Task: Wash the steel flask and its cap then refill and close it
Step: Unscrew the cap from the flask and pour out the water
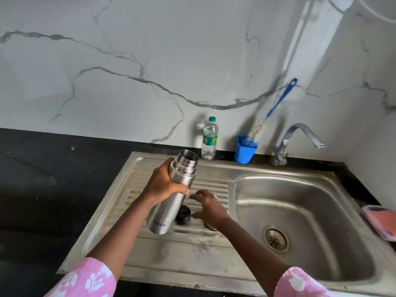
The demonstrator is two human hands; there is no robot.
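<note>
Over drainboard (188,245): left hand (165,185) grips uncapped flask (170,211) | right hand (210,207) spread open | blue cup (244,153) holds brush (280,99)

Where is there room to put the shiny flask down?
The black counter left of the drainboard is bare, and so is the basin around the drain. Crowded: mid-drainboard, with the black cap and right hand, and the back ledge with water bottle, blue cup and tap.

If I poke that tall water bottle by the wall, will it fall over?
Probably. The water bottle stands tall and narrow on a small base, so a poke near its top would likely tip it. Its body is round, so once down it may roll. The clear plastic looks thin and might give when squeezed.
</note>
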